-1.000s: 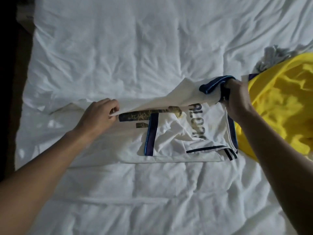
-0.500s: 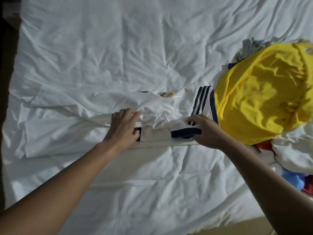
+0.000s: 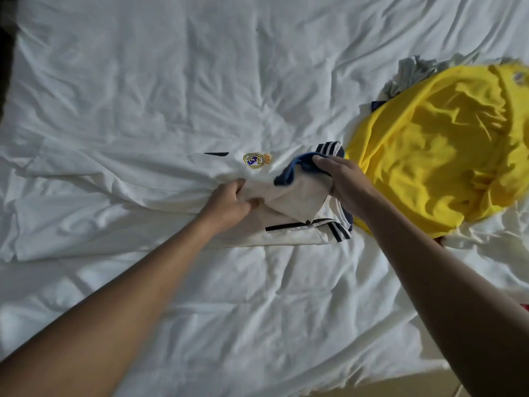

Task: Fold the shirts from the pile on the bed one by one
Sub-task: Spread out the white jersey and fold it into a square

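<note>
1. Left arm: it is extended from the lower left corner diagonally up to the middle of the bed [image 3: 177,296]. The left hand [image 3: 229,204] is held knuckles up with the fingers curled under.
2. Left grip: it is clamped on a raised fold of the white shirt [image 3: 229,167], pinched between the thumb and the curled fingers.
3. Right arm: it is extended from the lower right edge up and leftward. The right hand [image 3: 347,184] is turned palm down, with the fingers bent over the cloth.
4. Right grip: it is closed on the sleeve [image 3: 294,196] at its blue cuff [image 3: 287,174], and the sleeve is held slightly above the shirt body between the two hands.
5. Location: the white shirt is laid on the bed at mid-frame, just left of the pile [image 3: 423,116]. Its right edge is met by the yellow shirt [image 3: 446,173].
6. Appearance: the fabric is white. A round gold and blue crest [image 3: 257,161] is seen facing up, and dark stripes [image 3: 329,147] are noted at the far right corner. A thin dark line is noted along the near edge, with more stripes at its right end. To the left the body is spread flat and creased, and its outline is hard to separate from the sheet [image 3: 171,67].
7. Pile: it is topped by the crumpled yellow shirt. A grey garment [image 3: 409,74] is seen behind it.
</note>
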A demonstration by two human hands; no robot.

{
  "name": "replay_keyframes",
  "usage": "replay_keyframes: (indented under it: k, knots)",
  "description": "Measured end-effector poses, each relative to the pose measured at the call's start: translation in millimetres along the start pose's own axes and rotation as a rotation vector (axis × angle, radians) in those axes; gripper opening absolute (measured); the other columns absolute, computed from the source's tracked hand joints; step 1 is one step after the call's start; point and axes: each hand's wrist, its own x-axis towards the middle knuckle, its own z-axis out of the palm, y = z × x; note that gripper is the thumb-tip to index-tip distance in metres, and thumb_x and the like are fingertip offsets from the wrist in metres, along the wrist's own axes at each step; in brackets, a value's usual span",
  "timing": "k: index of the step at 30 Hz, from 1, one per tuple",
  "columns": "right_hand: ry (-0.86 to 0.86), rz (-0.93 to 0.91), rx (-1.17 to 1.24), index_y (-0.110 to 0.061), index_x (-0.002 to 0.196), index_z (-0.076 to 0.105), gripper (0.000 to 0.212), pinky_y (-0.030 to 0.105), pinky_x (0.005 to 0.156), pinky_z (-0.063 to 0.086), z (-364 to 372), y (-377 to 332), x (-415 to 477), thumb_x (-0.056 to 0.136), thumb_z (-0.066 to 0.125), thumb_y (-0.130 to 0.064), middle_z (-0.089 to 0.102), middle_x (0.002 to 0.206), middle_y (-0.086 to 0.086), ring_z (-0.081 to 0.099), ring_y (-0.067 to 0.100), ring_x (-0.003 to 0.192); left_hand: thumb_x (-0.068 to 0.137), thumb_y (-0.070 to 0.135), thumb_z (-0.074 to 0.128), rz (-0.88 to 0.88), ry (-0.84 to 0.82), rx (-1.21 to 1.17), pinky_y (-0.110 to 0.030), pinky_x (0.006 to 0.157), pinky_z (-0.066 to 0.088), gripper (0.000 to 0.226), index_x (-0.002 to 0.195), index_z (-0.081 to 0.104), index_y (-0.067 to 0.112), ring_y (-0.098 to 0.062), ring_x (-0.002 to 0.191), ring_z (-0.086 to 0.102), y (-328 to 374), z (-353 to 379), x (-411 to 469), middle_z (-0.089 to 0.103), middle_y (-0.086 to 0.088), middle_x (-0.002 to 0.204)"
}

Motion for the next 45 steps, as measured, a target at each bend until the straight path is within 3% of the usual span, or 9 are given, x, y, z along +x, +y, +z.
replay_keyframes:
  k: [3,7,10,14,20,26,31,37,45]
  knots:
    - [0.049,0.154,0.020,-0.010,0.107,0.074,0.031,0.046,0.090,0.058,7.7,15.0,15.0,0.098,0.067,-0.039,0.076,0.109,0.020,0.071,0.030,0.090,0.076,0.059,0.075,-0.118,0.010,-0.171,-0.040,0.084,0.058,0.041,0.098,0.071,0.025,-0.016,0.093,0.072,-2.3,5.4,5.2,0.076,0.007,0.095]
    - [0.031,0.119,-0.055,-0.009,0.107,0.074,0.020,0.059,0.092,0.056,5.6,30.0,17.7,0.089,0.074,-0.019,0.075,0.104,0.022,0.072,0.039,0.094,0.090,0.045,0.070,-0.197,0.151,-0.399,-0.036,0.078,0.050,0.034,0.091,0.074,0.011,-0.015,0.076,0.061,-0.3,11.0,6.4,0.071,-0.001,0.081]
    - [0.075,0.031,-0.127,-0.014,0.097,0.070,0.012,0.045,0.080,0.060,2.1,25.0,19.4,0.097,0.063,-0.004,0.073,0.094,0.015,0.069,0.027,0.085,0.095,0.031,0.070,-0.214,0.262,-0.506,-0.031,0.072,0.040,0.025,0.089,0.073,0.006,-0.013,0.072,0.052,-0.6,10.0,3.3,0.064,-0.001,0.078]
    - [0.146,-0.090,-0.260,-0.018,0.101,0.072,0.013,0.023,0.059,0.055,4.6,18.4,27.7,0.101,0.059,-0.013,0.074,0.086,0.000,0.066,0.009,0.067,0.075,0.034,0.074,-0.278,0.249,-0.328,-0.033,0.078,0.053,0.013,0.085,0.074,0.025,-0.013,0.076,0.067,-12.5,13.9,-3.8,0.077,0.007,0.083]
    - [0.121,0.008,-0.379,-0.023,0.117,0.066,0.035,0.047,0.084,0.061,11.0,37.2,36.6,0.088,0.066,-0.043,0.073,0.102,-0.002,0.070,0.023,0.096,0.079,0.051,0.075,-0.310,0.297,-0.340,-0.029,0.069,0.049,0.028,0.085,0.072,0.024,-0.013,0.078,0.063,5.2,13.3,5.6,0.069,0.011,0.079]
    - [0.206,-0.075,-0.349,-0.023,0.130,0.062,0.044,0.048,0.086,0.061,8.7,34.7,34.7,0.087,0.068,-0.023,0.073,0.109,-0.004,0.071,0.019,0.096,0.087,0.030,0.076,-0.275,0.388,-0.456,-0.029,0.068,0.043,0.015,0.079,0.068,0.020,-0.011,0.069,0.055,12.2,18.8,10.5,0.064,0.010,0.072]
    - [0.156,-0.083,-0.581,-0.022,0.138,0.055,0.047,0.025,0.068,0.048,5.5,32.6,31.6,0.094,0.072,-0.029,0.067,0.105,-0.001,0.063,0.019,0.095,0.067,0.048,0.070,-0.287,0.213,-0.165,-0.036,0.073,0.057,0.025,0.079,0.070,0.025,-0.016,0.075,0.068,1.4,18.5,-3.6,0.073,0.008,0.075]
    - [0.178,-0.068,-0.555,-0.019,0.149,0.039,0.067,0.038,0.093,0.051,17.4,36.1,21.3,0.093,0.074,-0.032,0.062,0.119,-0.002,0.060,0.022,0.110,0.072,0.050,0.077,-0.344,0.318,-0.398,-0.044,0.086,0.060,0.034,0.092,0.068,0.025,-0.021,0.089,0.072,9.7,1.7,14.4,0.074,0.001,0.094]
    - [0.190,-0.159,-0.673,-0.021,0.149,0.041,0.072,0.031,0.080,0.043,13.5,37.5,10.8,0.088,0.077,-0.015,0.060,0.105,-0.002,0.058,0.022,0.102,0.084,0.023,0.082,-0.164,0.424,-0.192,-0.016,0.070,0.044,0.024,0.098,0.063,0.022,-0.010,0.078,0.065,3.6,13.5,7.6,0.069,0.003,0.085]
